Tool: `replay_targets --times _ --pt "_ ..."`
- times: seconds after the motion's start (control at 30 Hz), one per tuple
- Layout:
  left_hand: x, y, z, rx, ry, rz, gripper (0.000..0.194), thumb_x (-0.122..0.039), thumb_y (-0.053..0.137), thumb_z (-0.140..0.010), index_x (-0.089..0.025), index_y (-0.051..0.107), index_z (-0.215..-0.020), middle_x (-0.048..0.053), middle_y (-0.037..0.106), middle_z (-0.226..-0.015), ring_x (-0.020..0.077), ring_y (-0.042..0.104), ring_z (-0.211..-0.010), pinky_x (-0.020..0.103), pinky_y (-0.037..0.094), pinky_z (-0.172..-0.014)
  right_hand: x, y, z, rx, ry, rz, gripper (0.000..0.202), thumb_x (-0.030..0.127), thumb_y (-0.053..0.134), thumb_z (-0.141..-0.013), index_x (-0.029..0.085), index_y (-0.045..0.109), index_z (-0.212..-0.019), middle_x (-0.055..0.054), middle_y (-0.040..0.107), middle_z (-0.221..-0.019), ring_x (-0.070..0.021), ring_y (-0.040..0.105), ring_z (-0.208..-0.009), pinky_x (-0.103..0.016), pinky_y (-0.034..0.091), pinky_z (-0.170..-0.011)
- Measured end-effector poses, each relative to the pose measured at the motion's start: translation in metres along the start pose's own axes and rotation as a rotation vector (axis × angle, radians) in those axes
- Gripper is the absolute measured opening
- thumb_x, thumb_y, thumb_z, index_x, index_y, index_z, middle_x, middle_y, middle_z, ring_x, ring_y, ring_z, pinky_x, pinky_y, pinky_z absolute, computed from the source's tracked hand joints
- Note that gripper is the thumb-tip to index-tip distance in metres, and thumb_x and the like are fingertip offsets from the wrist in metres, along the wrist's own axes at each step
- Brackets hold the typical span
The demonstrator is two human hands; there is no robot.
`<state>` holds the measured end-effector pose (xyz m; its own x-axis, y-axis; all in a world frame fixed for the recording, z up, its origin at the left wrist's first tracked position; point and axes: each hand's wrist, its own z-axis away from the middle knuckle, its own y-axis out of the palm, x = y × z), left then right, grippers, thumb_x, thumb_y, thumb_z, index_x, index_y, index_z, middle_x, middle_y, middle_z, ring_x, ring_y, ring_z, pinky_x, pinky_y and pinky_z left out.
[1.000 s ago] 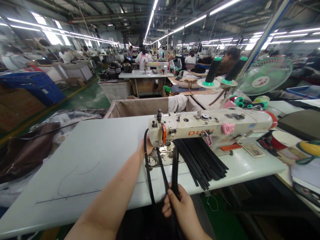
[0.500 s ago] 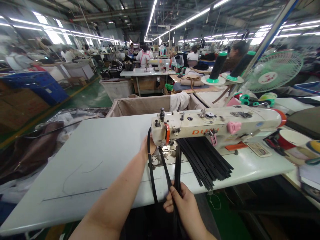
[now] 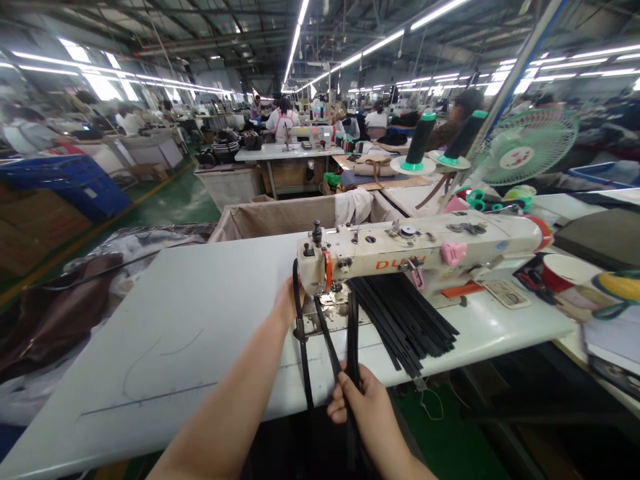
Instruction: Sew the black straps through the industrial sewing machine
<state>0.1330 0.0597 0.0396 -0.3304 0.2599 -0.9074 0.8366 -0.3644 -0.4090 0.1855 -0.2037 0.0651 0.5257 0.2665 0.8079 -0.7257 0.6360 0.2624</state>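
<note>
A white sewing machine (image 3: pixel 395 257) stands on the pale table. My right hand (image 3: pixel 363 403) pinches black straps (image 3: pixel 353 333) near the table's front edge, and one narrow black strap (image 3: pixel 327 337) runs from its fingers up to the needle area. Behind the left end of the machine head is my left hand (image 3: pixel 287 303); the head and a hanging strap hide its fingers. That black strap (image 3: pixel 303 353) loops down beside the head and over the front edge. A fanned pile of black straps (image 3: pixel 407 323) lies under the machine arm.
Two black thread cones (image 3: pixel 419 143) and a green fan (image 3: pixel 525 150) stand behind the machine. A cloth-lined bin (image 3: pixel 280 217) adjoins the table's far edge. Plastic-wrapped material (image 3: pixel 100 287) lies at the left. A red and white container (image 3: pixel 567 273) sits at the right. Other people work farther back.
The view has turned slightly, so the scene sits a little farther left. Both hands keep nearly the same places at the machine, the right one still pinching the straps.
</note>
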Motion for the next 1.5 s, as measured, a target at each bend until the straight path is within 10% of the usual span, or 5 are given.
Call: replay_targets --times 0.47,0.83,1.5 --pt "0.006 0.007 0.098 -0.013 0.494 -0.399 0.03 -0.029 0.052 -0.105 -0.021 0.072 -0.126 0.011 0.071 -0.134 0.0276 0.064 -0.131 0.053 0.052 -0.117 -0.006 -0.006 0.004 0.03 -0.02 0.074 0.091 0.082 0.084 -0.054 0.016 0.054 -0.108 0.006 0.061 -0.056 -0.0163 0.064 -0.044 -0.023 0.048 -0.04" --pt "0.008 0.006 0.096 -0.008 0.476 -0.405 0.034 -0.032 0.046 -0.108 -0.02 0.072 -0.126 0.01 0.072 -0.133 0.0275 0.064 -0.133 0.058 0.046 -0.121 -0.002 -0.03 0.022 0.081 -0.055 -0.005 0.065 0.069 0.076 -0.081 0.012 0.065 -0.11 -0.001 0.067 -0.069 -0.0139 0.063 -0.051 -0.023 0.044 -0.047" --pt "0.012 0.008 0.094 0.013 0.444 -0.401 0.033 -0.031 0.046 -0.108 -0.021 0.073 -0.124 0.012 0.071 -0.134 0.0301 0.062 -0.134 0.062 0.046 -0.12 0.001 -0.032 0.019 0.022 0.015 0.0 0.083 0.079 0.083 -0.062 0.012 0.064 -0.107 -0.002 0.069 -0.066 -0.0137 0.062 -0.046 -0.019 0.038 -0.038"
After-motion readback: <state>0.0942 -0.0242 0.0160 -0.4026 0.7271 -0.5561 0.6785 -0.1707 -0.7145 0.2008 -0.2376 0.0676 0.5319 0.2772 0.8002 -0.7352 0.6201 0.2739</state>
